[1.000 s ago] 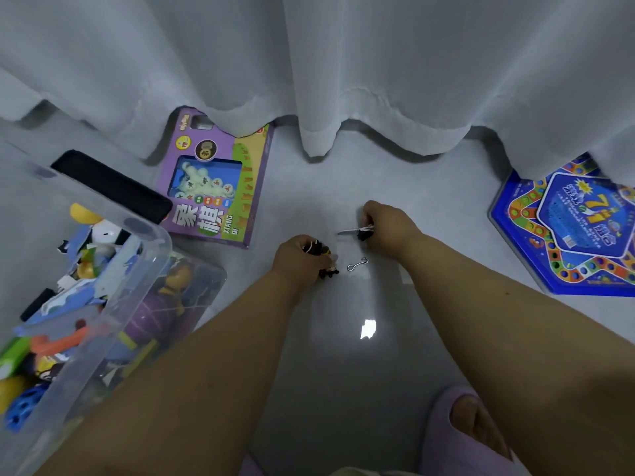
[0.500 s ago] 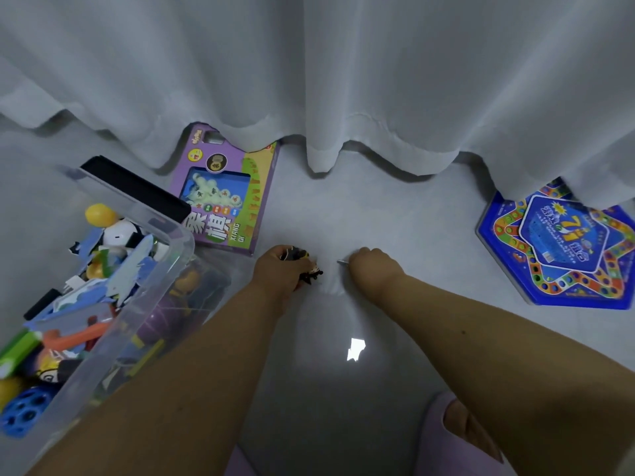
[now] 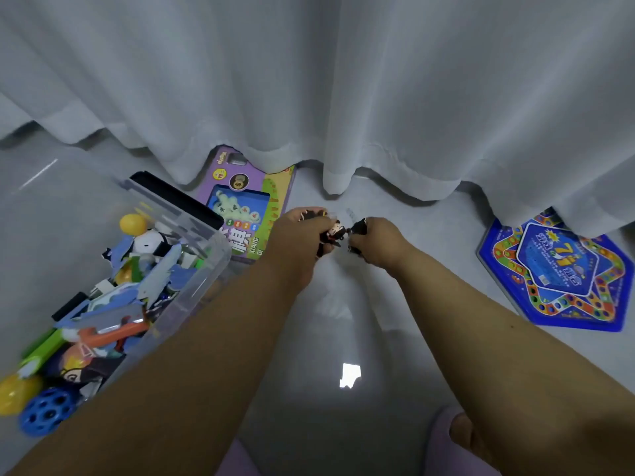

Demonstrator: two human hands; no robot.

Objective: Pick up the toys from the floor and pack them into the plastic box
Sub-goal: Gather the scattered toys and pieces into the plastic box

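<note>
Left hand [image 3: 302, 235] curled round small figure toy [image 3: 334, 231], lifted off floor [image 3: 309, 389]. Right hand [image 3: 372, 243] fingers closed on a small dark piece [image 3: 359, 227] w/ thin metal bit poking up (too small to identify). Hands nearly touching, mid-air, in front of curtain [image 3: 343, 80].

Risks, judged from here: tiny bits slipping from either grip en route to plastic box [image 3: 192, 269] on the left, already heaped, so small pieces could bounce off the pile. Still on floor: purple game pack [image 3: 256, 204] just beside box, blue board [image 3: 556, 273] well apart.

White curtain [image 3: 343, 80]; purple game box [image 3: 252, 207]; blue board [image 3: 556, 273]
</note>
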